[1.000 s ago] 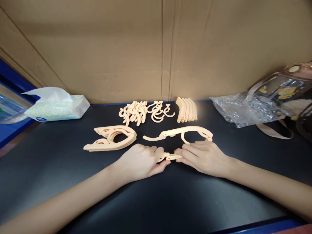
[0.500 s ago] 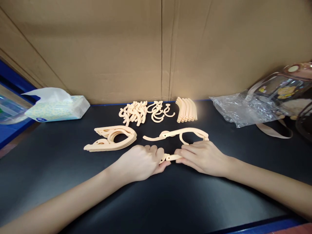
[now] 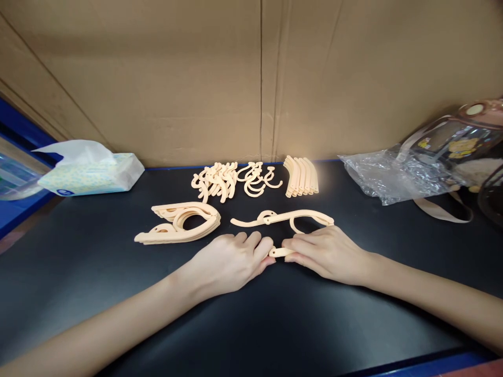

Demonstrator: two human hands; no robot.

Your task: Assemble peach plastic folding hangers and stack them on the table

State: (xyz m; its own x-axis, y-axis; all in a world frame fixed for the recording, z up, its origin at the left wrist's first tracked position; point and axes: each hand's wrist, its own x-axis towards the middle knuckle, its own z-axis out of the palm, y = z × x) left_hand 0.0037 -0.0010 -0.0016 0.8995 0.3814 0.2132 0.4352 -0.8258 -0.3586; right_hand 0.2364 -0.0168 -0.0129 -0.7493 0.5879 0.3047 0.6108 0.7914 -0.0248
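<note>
Left hand: the left hand [image 3: 231, 260] lies low on the black table [image 3: 251, 324], fingers curled shut around one end of a small peach plastic piece [image 3: 280, 252]. 1 second ago more of that piece showed between the hands; now the left fingers cover most of it.

Right hand: the right hand [image 3: 328, 254] pinches the other end of the same piece. Its fingertips have come closer to the left hand, so the 2 hands almost touch.

Small piece: it sits near the middle of the table, between the 2 hands, and only a short bit shows.

Folding hanger: the long peach hanger part [image 3: 285, 217] lies just far of the hands. It was tipped up a second ago; now it lies flatter and lower. Its right end is at the right hand's fingers.

What the change tells: I think the hands are pushing the small piece together, and the push looks nearly done.

Hanger stack: a pile of folded hangers [image 3: 181, 224] rests to the left, apart from the hands.

Hooks: a heap of small hooks [image 3: 236, 180] lies far, in the middle.

Curved bars: a row of curved bars [image 3: 301, 176] sits right of the hooks.

Other things: a tissue pack [image 3: 92, 173] is far left; a clear plastic bag [image 3: 393, 175] is far right; a cardboard wall [image 3: 251, 78] stands behind.
</note>
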